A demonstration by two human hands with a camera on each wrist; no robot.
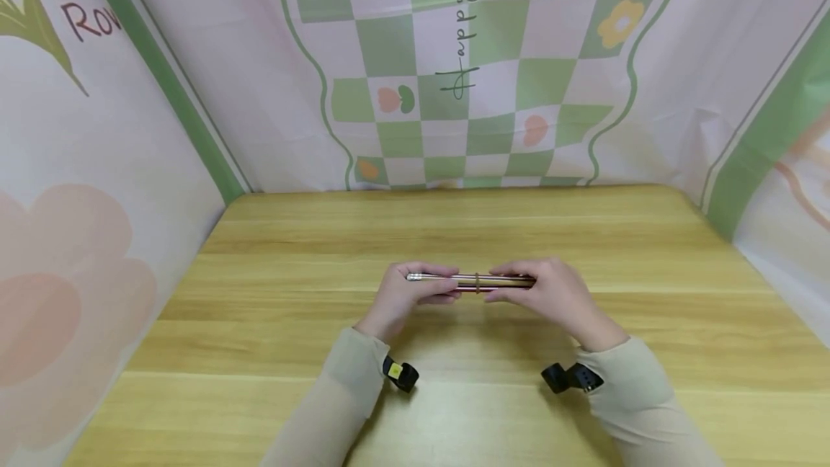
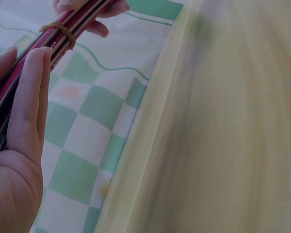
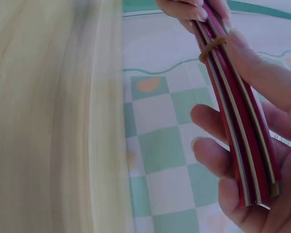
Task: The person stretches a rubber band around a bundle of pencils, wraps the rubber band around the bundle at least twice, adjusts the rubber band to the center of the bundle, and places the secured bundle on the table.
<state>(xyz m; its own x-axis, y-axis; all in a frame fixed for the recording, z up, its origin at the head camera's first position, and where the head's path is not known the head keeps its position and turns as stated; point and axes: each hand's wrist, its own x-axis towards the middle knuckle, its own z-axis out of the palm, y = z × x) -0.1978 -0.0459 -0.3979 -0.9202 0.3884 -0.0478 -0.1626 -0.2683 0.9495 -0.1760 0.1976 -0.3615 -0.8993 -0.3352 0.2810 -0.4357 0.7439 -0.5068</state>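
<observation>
A bundle of striped red, dark and pale pencils (image 1: 502, 282) is held level above the wooden table, with a brown rubber band (image 1: 478, 283) around its middle. My left hand (image 1: 398, 298) grips the end with the pale tips, thumb on one side and fingers on the other. From the opposite side my right hand (image 1: 560, 298) holds the other end. In the right wrist view, the pencils (image 3: 240, 131) show flat, unsharpened ends near the palm, and the thumb lies close to the rubber band (image 3: 213, 47). Between the two hands only the banded middle shows in the head view.
The wood-grain table (image 1: 259, 294) spreads under both forearms. A patterned cloth (image 1: 447, 135) with green checks and flowers hangs behind the far edge, and printed cloth covers both sides. Each wrist wears a black camera strap (image 1: 402, 375).
</observation>
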